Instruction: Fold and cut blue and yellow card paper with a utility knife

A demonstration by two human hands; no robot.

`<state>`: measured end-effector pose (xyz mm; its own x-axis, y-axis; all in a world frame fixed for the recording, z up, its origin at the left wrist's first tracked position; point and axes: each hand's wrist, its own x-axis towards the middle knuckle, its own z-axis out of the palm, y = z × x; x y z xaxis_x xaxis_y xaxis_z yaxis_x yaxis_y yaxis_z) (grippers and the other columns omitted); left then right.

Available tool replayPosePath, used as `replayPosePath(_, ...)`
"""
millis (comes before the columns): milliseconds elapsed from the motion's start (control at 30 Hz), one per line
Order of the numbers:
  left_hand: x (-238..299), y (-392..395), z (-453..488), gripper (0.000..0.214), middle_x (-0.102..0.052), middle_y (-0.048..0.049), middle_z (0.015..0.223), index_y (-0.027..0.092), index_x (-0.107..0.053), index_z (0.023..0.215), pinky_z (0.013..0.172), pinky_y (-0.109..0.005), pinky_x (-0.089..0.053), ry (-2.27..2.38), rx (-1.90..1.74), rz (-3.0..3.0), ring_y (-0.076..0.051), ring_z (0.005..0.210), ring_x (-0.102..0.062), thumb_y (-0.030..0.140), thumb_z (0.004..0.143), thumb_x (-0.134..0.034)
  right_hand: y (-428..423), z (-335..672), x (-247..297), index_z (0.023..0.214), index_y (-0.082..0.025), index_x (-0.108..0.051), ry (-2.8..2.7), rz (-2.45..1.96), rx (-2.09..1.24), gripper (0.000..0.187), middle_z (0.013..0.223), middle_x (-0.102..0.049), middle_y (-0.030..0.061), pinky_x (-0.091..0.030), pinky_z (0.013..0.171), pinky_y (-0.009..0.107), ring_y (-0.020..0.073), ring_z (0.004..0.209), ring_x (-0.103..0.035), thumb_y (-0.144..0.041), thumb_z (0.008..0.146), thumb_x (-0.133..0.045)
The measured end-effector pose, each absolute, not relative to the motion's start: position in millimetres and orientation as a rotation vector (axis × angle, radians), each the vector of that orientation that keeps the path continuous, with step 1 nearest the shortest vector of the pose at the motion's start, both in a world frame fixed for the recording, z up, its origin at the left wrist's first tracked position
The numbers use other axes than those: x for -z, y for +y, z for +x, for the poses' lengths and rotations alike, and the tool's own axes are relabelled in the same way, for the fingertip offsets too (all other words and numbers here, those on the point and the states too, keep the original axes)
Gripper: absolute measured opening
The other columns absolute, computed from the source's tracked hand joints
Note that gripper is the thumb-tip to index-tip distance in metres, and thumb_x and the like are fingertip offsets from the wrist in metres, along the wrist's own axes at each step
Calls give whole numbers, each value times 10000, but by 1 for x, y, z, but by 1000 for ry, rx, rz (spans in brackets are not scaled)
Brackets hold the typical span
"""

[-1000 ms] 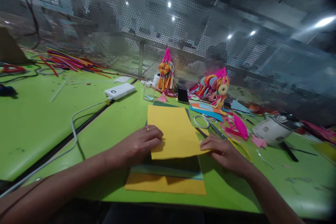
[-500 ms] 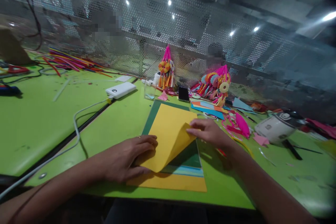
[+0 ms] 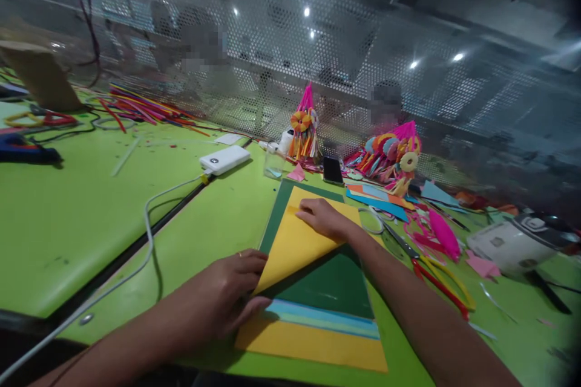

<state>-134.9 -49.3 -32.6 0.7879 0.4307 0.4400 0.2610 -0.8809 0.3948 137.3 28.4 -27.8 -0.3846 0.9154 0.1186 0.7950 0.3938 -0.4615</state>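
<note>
A yellow paper sheet (image 3: pixel 285 245) lies folded diagonally over a dark green cover (image 3: pixel 329 284). My right hand (image 3: pixel 321 219) holds the sheet's turned-over corner near its upper left edge, fingers curled and partly hidden. At the lower left corner, my left hand (image 3: pixel 236 290) grips the sheet between thumb and fingers. Below the green cover, pale blue and green paper edges (image 3: pixel 327 319) show above another yellow sheet (image 3: pixel 313 341). Scissors with red and yellow handles (image 3: pixel 440 281) rest to the right of my right forearm.
A white power bank (image 3: pixel 226 160) with a white cable lies left. Behind the papers are a phone (image 3: pixel 333 169), a clear cup (image 3: pixel 273 160) and tasselled paper ornaments (image 3: pixel 394 154). Coloured paper pieces (image 3: pixel 379 199) and a white kettle-like container (image 3: pixel 512 242) stand right. A perforated metal screen (image 3: pixel 272 42) backs the table.
My right hand has moved left across the yellow sheet, carrying its corner over toward the upper left edge. More green cover shows, and the scissors have become visible. The view has shifted.
</note>
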Motion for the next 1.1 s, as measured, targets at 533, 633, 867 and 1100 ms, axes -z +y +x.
replayPosePath(533,40,-91,-136,188,-682,-105,1083,135,-620,1065,1001,-323,-502,777,-1025,2844,-209,1131,-596,160,910,-516,35,133,33,749,-176,-530,-2276,-1630,-403,179,721,-570,-6,-266,575,234,116,645,-461,-296,859,-605)
replayPosePath(633,48,-95,-133,166,-662,-113,1099,138,-611,1047,981,-342,-512,898,-1046,2770,-216,1120,-592,166,907,-527,34,132,33,766,-175,-533,-2276,-1628,-387,156,739,-585,0,-269,580,235,120,658,-479,-276,855,-611)
replayPosePath(867,37,-95,-134,109,-636,-98,1080,176,-593,985,913,-345,-524,1000,-966,2597,-212,1071,-591,215,929,-509,38,135,37,775,-175,-534,-2301,-1605,-352,148,736,-578,-1,-289,593,236,125,660,-486,-275,855,-608)
replayPosePath(1100,14,-78,-128,578,-467,-145,1427,184,-389,1405,1052,-419,-440,1061,-841,2596,-258,1298,-471,451,914,-535,41,137,41,769,-178,-534,-2307,-1586,-346,152,728,-582,-7,-288,590,235,123,658,-486,-285,846,-609)
